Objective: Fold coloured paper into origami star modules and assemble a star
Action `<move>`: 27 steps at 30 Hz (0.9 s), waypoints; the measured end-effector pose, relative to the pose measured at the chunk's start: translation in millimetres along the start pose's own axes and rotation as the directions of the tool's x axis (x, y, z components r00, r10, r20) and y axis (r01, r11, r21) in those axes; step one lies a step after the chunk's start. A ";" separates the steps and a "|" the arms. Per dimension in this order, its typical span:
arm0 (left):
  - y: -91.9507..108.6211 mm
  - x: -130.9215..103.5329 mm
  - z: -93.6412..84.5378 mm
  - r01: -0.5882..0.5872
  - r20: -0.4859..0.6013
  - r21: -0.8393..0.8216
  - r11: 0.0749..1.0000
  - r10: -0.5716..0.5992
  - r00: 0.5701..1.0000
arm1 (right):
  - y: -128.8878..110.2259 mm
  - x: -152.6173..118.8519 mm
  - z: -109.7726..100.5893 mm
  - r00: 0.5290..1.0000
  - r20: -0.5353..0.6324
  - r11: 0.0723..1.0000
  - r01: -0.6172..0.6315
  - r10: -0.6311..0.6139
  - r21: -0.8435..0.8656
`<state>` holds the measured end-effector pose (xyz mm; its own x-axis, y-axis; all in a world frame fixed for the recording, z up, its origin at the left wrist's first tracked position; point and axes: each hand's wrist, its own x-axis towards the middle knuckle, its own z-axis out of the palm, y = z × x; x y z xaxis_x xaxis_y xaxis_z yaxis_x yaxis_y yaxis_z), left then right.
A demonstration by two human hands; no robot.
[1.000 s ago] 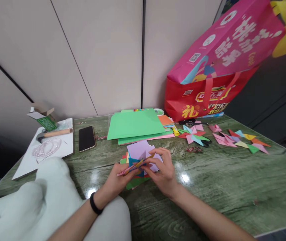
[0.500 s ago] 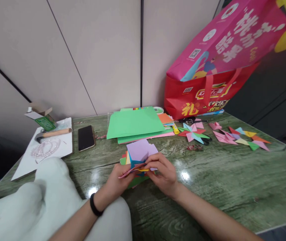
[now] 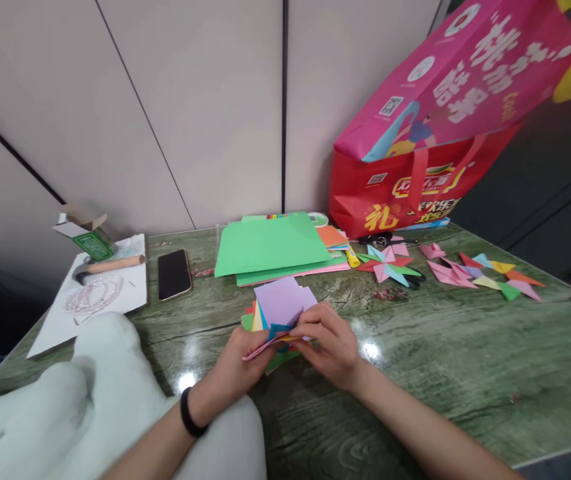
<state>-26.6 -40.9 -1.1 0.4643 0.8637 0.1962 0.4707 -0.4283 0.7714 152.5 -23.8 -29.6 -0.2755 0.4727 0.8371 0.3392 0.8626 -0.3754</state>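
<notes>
Between my two hands is a small folded paper piece (image 3: 270,343), with pink, blue and yellow-orange layers showing. My left hand (image 3: 243,360), with a black band on its wrist, is closed on the left end of it. The fingers of my right hand (image 3: 328,343) pinch its right end. Just behind and partly beneath my hands lies a pile of coloured square sheets, with a purple sheet (image 3: 278,300) on top and green, yellow and red edges sticking out. My fingers hide part of the folded piece.
Green sheets (image 3: 273,247) lie behind my hands, a phone (image 3: 174,275) to their left. Further left are a hammer (image 3: 115,264) and a bead string. Folded paper stars (image 3: 388,265) lie at right, before a red bag (image 3: 395,193). A white plush shape (image 3: 110,373) fills the lower left.
The folded piece has tilted slightly, with its blue layer now turned flatter between my fingers. Both hands remain in nearly the same place.
</notes>
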 end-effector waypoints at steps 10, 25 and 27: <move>-3.6 -1.7 0.8 -0.029 0.010 0.061 0.998 0.028 1.000 | 2.7 -2.1 -3.1 0.994 0.087 0.997 0.072 -0.070 -0.018; -3.4 -2.7 3.3 -0.012 0.030 0.034 0.999 0.011 0.999 | -3.6 6.3 -2.6 0.983 0.180 0.992 0.064 -0.044 -0.108; -4.1 -2.8 3.6 -0.021 0.037 0.034 0.999 0.020 0.999 | -2.7 6.2 -2.8 0.981 0.184 0.992 0.079 -0.059 -0.102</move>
<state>-27.2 -42.6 -7.0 0.5013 0.8444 0.1888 0.4863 -0.4554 0.7457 152.3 -23.8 -22.2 -0.4556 0.4459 0.7705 0.4066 0.8742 -0.2654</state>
